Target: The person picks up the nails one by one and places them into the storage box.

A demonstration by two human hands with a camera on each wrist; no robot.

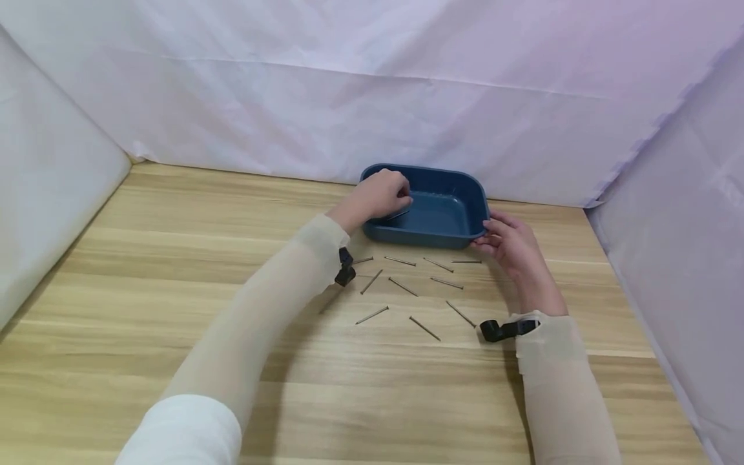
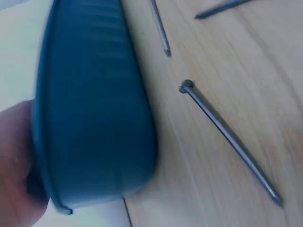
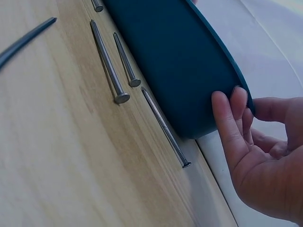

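Two hands on one dark blue tray (image 1: 447,213), far middle of the wooden table (image 1: 174,258), close to the white cloth backdrop (image 1: 349,97). Left hand (image 1: 380,194) curled over the tray's left rim, fingers hooked inside and down toward the floor of it; the left wrist view shows only a blurred bit of thumb or palm behind the tray (image 2: 94,109) wall, so the grip is read from the head view. Right hand (image 1: 511,242) at the tray's near right corner, fingers loosely extended, tips touching the outer wall below the rim; the right wrist view confirms it: fingertips (image 3: 227,111) laid against the tray (image 3: 180,61), thumb apart on the far side, no real pinch. About ten nails (image 1: 407,284) scattered on the wood just in front of the tray, between the two forearms, none in either hand; nearest ones lie almost against the tray's front wall (image 3: 163,127). One long nail (image 2: 227,137) just beside the tray's left end. Tray interior looks empty as far as visible. Judgement: the step in hand is placing or steadying the tray, with the nails untouched. Next move probably calls for freeing one hand and pinching a thin nail off a flat surface, which needs fingertip precision.
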